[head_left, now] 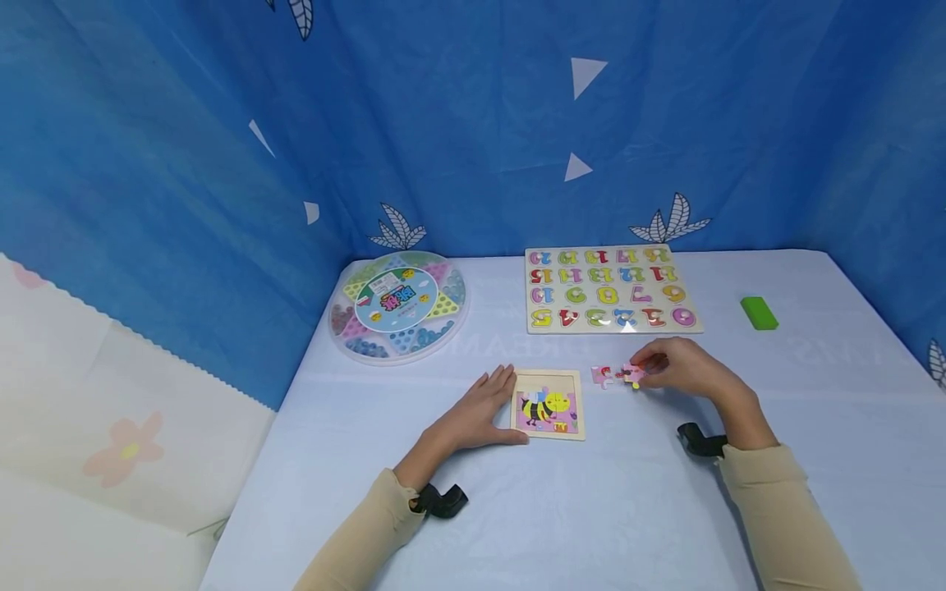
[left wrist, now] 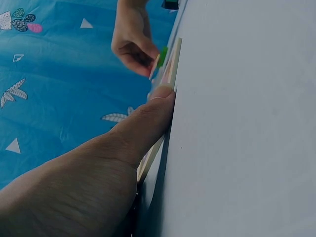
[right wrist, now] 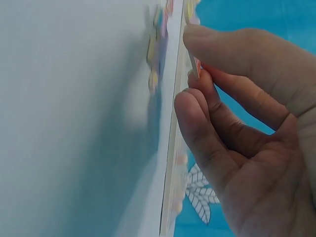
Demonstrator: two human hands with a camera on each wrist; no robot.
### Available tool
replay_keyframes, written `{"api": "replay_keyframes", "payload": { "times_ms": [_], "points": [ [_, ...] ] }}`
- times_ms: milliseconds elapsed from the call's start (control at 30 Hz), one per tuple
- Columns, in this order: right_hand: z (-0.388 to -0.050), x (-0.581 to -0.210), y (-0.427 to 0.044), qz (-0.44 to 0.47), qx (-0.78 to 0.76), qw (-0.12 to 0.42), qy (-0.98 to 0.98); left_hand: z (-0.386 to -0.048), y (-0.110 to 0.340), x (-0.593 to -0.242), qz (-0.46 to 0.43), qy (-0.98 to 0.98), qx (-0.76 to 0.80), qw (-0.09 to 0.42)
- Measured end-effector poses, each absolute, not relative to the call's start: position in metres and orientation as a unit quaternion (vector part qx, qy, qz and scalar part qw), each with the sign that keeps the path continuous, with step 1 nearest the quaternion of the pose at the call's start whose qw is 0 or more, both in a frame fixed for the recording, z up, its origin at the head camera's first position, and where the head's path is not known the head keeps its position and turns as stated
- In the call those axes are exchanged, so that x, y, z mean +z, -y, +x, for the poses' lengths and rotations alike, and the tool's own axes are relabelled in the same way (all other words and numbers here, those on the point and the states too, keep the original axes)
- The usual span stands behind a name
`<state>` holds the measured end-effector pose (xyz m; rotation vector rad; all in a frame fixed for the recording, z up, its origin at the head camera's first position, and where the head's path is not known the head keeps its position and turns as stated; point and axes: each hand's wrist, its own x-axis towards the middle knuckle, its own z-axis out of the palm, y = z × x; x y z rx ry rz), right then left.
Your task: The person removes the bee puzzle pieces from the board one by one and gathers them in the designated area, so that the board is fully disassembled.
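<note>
A square wooden frame puzzle (head_left: 547, 373) with a bee picture lies on the table. My left hand (head_left: 484, 410) spreads along its left side, fingertips on the upper left edge and thumb at the lower edge; in the left wrist view the thumb of the left hand (left wrist: 133, 128) presses the frame's rim (left wrist: 175, 64). To the right, my right hand (head_left: 683, 367) pinches a small pink puzzle piece (head_left: 632, 374). Another pink piece (head_left: 602, 376) lies just left of it. In the right wrist view, thumb and finger of the right hand (right wrist: 247, 103) hold the thin piece (right wrist: 195, 64).
Behind stands a wooden number board (head_left: 615, 289) with colourful numerals. A round game box (head_left: 397, 308) with coloured beads is at the back left, and a green block (head_left: 759, 313) at the back right. Blue curtain (head_left: 473, 123) hangs behind the table.
</note>
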<state>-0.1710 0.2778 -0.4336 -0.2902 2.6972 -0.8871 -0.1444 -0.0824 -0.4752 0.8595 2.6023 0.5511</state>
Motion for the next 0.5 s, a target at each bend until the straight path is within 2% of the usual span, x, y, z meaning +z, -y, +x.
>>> {"api": "replay_keyframes", "payload": {
  "times_ms": [500],
  "points": [
    [-0.171, -0.436, -0.313, -0.068, -0.319, 0.163, -0.931, -0.144, 0.083, -0.475, 0.303, -0.916, 0.197, 0.174]
  ]
}}
